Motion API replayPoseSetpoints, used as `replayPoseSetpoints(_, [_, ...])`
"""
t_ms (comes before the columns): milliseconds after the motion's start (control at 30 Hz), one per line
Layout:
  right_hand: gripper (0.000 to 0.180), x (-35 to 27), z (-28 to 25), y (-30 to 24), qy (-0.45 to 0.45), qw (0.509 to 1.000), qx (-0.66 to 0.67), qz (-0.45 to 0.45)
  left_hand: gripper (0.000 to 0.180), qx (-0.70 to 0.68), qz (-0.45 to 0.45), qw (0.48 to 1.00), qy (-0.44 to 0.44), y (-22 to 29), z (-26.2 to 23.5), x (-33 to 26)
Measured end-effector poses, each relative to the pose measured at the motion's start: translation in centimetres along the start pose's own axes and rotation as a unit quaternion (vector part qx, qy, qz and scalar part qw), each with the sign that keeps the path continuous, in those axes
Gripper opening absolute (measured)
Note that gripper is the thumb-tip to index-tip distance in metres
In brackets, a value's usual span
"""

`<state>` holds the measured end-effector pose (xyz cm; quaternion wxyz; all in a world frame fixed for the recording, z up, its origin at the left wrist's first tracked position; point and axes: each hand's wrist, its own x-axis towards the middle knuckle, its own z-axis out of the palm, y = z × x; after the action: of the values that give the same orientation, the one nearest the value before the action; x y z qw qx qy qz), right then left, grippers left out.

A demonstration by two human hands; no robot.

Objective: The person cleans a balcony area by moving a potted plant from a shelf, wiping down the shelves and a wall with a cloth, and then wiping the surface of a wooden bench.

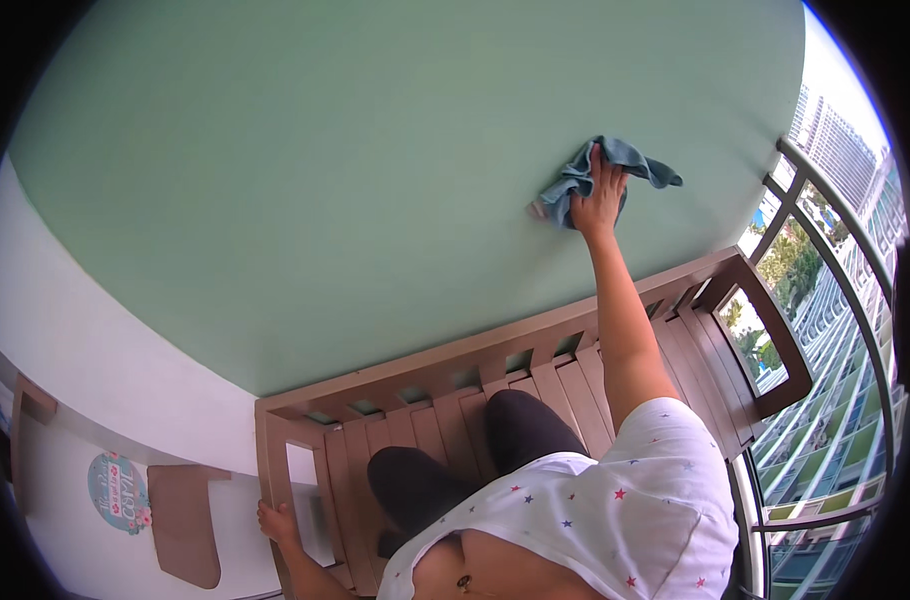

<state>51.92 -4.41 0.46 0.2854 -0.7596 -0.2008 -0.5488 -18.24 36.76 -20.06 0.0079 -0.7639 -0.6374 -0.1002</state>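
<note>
My right hand [600, 197] presses a crumpled blue-grey cloth [630, 155] against the pale green wall [375, 180], its arm stretched far forward over the bench's backrest. The fingers point up the wall, and folds of cloth stick out on both sides of them. Low at the left, my left hand [277, 522] is closed around the armrest [271, 460] of the brown slatted bench [445, 425]. My knees, in dark trousers, rest on the bench seat.
A metal railing [843, 250] curves along the right side, with tall buildings and trees beyond it. At the left, a white wall edge [95, 270] borders the green wall. A round decorated sign [120, 492] hangs there beside a brown panel [185, 525].
</note>
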Motion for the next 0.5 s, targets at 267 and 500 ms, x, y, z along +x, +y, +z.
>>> replayPoseSetpoints(267, [0.068,-1.5,2.6,-19.8,-0.057,0.997,0.049,0.028,0.07,-0.105,0.117,0.982,0.108,15.0,-2.6,1.1])
replayPoseSetpoints(500, [0.029,-6.2,4.1,-19.3,-0.106,0.938,0.23,-0.238,0.049,-0.197,0.307,0.931,0.009,30.3,-4.3,-2.7])
